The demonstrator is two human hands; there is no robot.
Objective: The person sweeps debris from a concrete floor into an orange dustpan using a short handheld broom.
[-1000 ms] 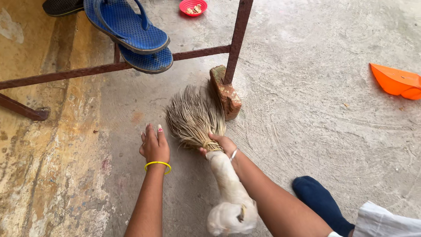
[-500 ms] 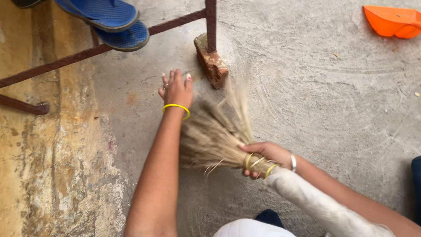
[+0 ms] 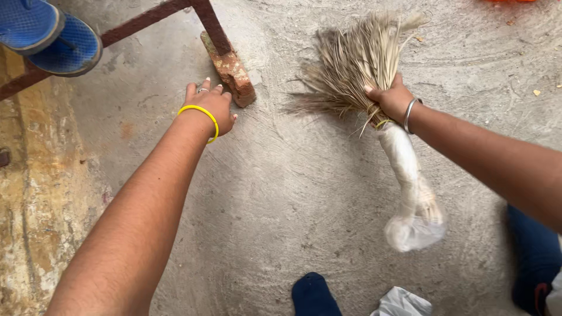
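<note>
Bristles of a hand broom (image 3: 357, 64) fan out above the right hand (image 3: 391, 100), whose fingers (image 3: 374, 93) are clamped around the bound neck where the stiff straw meets the handle. The broom is held clear of the concrete floor (image 3: 304, 193), brush end pointing away from the person and handle hanging back toward them. The bristles are dry, pale tan and wiry, spreading in a ragged fan, with a few loose strands sticking out sideways. Thin yellowish bands ring the neck just under the grip. The handle is wrapped in whitish, crinkled plastic that swells into a soft, blurred bulb at its end. A slim silver bangle (image 3: 409, 114) circles the right wrist.

The left hand (image 3: 209, 105) reaches forward, well apart from the broom, its fingers (image 3: 205, 88) close together and lying flat near the floor, just beside a worn red brick (image 3: 231, 70); whether they touch the brick I cannot tell. A yellow bangle (image 3: 202, 119) sits at that wrist. The brick is chipped and rough, and a rusty metal frame leg (image 3: 208, 20) stands on it. 2 blue rubber sandals (image 3: 50, 35) rest on the frame's bar at the upper left. The floor is grey, coarse and marked with curved scuffs, turning stained yellow-brown along the left edge. A dark blue sock-covered foot (image 3: 313, 292) shows at the bottom.
</note>
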